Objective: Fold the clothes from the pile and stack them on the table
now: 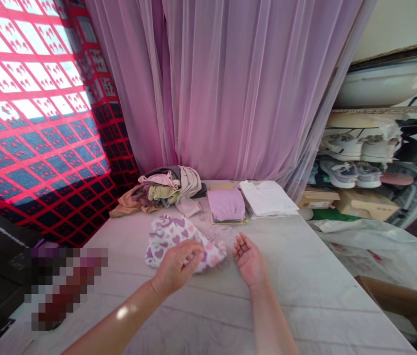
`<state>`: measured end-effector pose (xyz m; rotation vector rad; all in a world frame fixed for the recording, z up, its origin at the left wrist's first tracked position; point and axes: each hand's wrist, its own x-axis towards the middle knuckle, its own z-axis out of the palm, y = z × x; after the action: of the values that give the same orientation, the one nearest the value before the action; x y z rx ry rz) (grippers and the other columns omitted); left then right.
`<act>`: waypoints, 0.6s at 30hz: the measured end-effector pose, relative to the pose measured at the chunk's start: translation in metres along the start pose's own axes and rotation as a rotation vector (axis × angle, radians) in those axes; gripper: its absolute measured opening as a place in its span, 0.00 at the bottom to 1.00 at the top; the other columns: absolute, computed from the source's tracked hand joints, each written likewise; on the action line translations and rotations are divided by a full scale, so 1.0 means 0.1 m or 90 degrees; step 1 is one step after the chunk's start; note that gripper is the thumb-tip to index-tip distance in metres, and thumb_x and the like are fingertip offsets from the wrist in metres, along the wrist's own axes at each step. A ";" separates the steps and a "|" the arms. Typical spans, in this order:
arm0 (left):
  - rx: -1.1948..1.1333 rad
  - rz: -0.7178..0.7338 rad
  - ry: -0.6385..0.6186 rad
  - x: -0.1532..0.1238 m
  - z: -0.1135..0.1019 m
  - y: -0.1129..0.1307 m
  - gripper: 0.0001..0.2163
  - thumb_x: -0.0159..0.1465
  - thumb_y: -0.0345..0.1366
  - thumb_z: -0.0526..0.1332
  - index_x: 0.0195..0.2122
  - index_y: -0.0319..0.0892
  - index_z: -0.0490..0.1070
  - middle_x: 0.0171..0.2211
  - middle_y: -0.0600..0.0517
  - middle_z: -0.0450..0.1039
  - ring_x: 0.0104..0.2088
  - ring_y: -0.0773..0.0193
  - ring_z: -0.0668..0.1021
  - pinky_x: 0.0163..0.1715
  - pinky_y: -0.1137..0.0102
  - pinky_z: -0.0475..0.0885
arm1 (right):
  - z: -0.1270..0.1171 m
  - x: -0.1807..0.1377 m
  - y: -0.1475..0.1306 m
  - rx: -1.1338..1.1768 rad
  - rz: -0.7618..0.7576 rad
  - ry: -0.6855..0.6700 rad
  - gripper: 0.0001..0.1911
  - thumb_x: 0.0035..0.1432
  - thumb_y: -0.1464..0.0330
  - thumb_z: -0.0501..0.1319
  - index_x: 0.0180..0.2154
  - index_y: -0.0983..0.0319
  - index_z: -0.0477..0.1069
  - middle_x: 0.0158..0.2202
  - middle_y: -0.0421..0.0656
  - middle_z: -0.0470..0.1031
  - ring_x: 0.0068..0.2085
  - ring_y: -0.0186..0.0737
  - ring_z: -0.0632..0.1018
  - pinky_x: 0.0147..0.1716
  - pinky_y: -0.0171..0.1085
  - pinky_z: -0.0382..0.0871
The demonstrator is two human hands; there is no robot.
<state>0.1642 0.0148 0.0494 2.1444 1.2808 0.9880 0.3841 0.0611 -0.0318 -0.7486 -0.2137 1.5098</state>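
A crumpled white garment (173,234) with purple and pink hearts lies on the covered tabletop in front of me; its exact kind cannot be made out. My left hand (179,266) is over its near edge, fingers bent and thumb apart, with nothing visibly gripped. Whether the fingertips touch the fabric is unclear. Just right of the garment, my right hand (250,260) is turned palm up, its fingers loosely curled and holding nothing. Beyond the hands sits a stack of folded clothes with a lilac piece (226,203) on top. Beside that is a folded white stack (268,197).
A loose heap of clothes (164,190) lies at the back left of the table (201,315). Purple curtains (226,88) hang behind. On the right stand a rack with shoes (341,172) and an open cardboard box (397,296). A blurred-out item lies at left.
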 end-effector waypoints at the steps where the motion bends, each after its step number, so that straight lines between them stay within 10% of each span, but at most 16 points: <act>1: 0.006 -0.023 -0.017 -0.05 0.04 -0.04 0.14 0.65 0.44 0.52 0.38 0.45 0.75 0.34 0.48 0.77 0.35 0.63 0.77 0.33 0.72 0.73 | 0.00 0.00 0.00 0.004 0.000 0.004 0.10 0.47 0.67 0.66 0.35 0.58 0.75 0.29 0.36 0.78 0.28 0.31 0.75 0.26 0.30 0.71; 8: 0.229 -0.150 0.147 0.22 -0.41 -0.78 0.16 0.63 0.45 0.52 0.45 0.45 0.72 0.48 0.47 0.75 0.51 0.57 0.75 0.52 0.66 0.69 | 0.05 -0.04 0.01 -0.034 -0.019 -0.003 0.14 0.42 0.65 0.70 0.35 0.60 0.77 0.29 0.38 0.79 0.28 0.31 0.75 0.25 0.30 0.71; 13: 0.218 -0.420 0.048 0.37 -0.57 -1.26 0.31 0.61 0.53 0.54 0.61 0.41 0.59 0.59 0.41 0.67 0.54 0.53 0.74 0.50 0.64 0.69 | 0.04 -0.02 0.14 -0.239 -0.156 0.003 0.19 0.37 0.60 0.72 0.34 0.61 0.78 0.31 0.42 0.80 0.30 0.34 0.77 0.28 0.31 0.71; 18: 0.220 -0.436 -0.037 0.47 -0.44 -1.22 0.31 0.58 0.52 0.59 0.60 0.42 0.62 0.48 0.45 0.76 0.46 0.54 0.78 0.43 0.68 0.70 | -0.07 0.06 0.30 -0.567 -0.289 -0.011 0.17 0.48 0.56 0.64 0.37 0.60 0.77 0.33 0.42 0.79 0.29 0.37 0.77 0.26 0.33 0.71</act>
<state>0.0769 0.1141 0.0109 1.7066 2.0680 0.4353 0.3640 0.0618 -0.0556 -1.2755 -1.0388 0.9442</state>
